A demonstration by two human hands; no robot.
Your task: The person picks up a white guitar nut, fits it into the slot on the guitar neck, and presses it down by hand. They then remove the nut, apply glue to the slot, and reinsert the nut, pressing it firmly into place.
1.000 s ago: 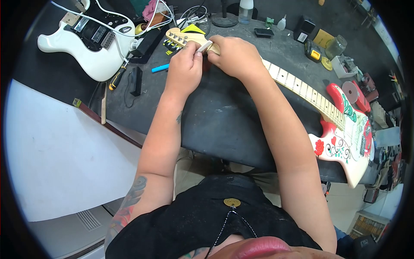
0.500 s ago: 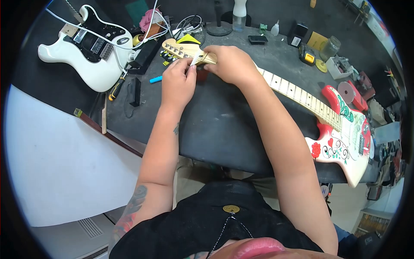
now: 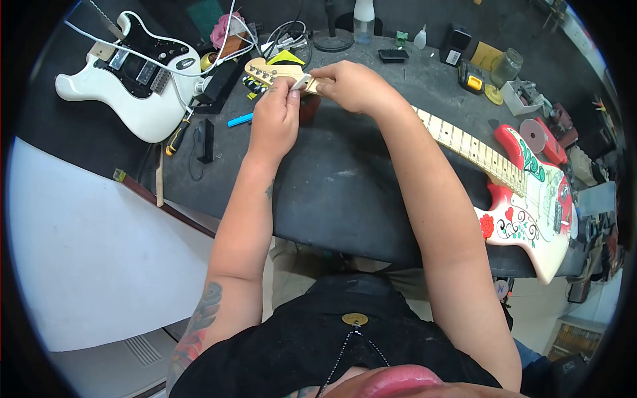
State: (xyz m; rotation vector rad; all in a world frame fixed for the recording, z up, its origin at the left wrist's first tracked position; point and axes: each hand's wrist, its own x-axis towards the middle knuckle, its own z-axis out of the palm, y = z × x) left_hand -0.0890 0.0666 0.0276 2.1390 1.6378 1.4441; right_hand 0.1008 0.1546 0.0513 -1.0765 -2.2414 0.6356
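Note:
A red and cream guitar with painted flowers lies across the bench, its maple neck running up and left to the headstock. Near the nut, my left hand is closed, pinching a small white piece between thumb and fingers, just below the headstock. My right hand lies over the upper neck beside that piece, fingers bent round the neck's edge. Its palm and wrist hide part of the fretboard.
A white guitar body lies at the left, with cables beside it. A screwdriver, a blue marker and a black block are nearby. Farther back are a spray bottle, a tape measure and a glass jar.
The white piece is tilted differently, and my left hand has turned slightly. My right hand has shifted a little up and left, its fingers less tightly bunched. The view has moved slightly.

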